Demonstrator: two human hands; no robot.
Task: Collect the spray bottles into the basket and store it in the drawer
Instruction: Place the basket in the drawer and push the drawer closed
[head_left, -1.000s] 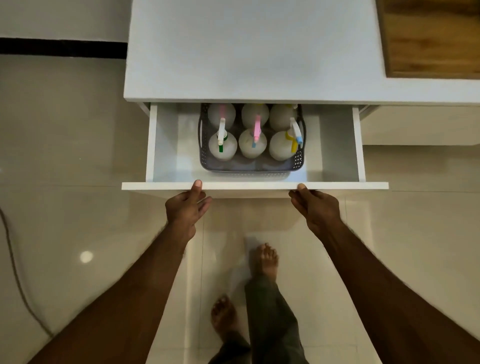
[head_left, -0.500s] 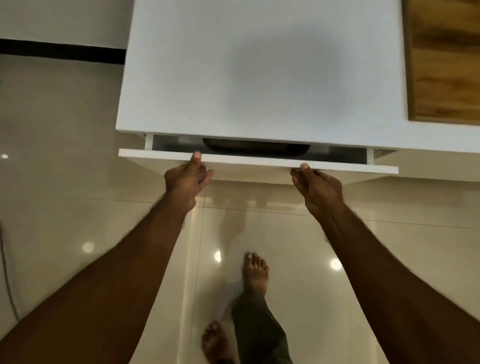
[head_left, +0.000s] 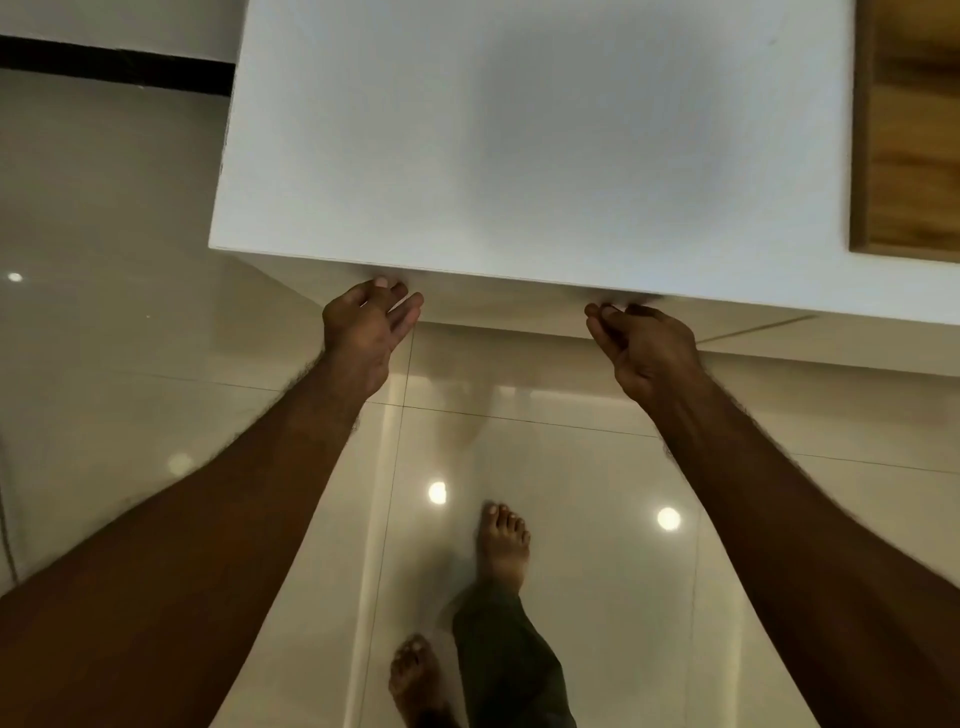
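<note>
Drawer front hidden under white table (head_left: 519, 130) edge, left hand (head_left: 366, 327) loosely open, right hand (head_left: 644, 343) seemingly curled, holding nothing, wooden board (head_left: 914, 130) cut off.

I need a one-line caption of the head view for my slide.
Both hands, left hand and right hand, at the front edge of the white cabinet, no drawer opening visible.

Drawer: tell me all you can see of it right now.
The drawer is pushed in under the white cabinet top; only a thin strip of its white front shows below the edge. Basket and bottles are hidden. The left hand and right hand are at the front; whether they touch is unclear.
</note>
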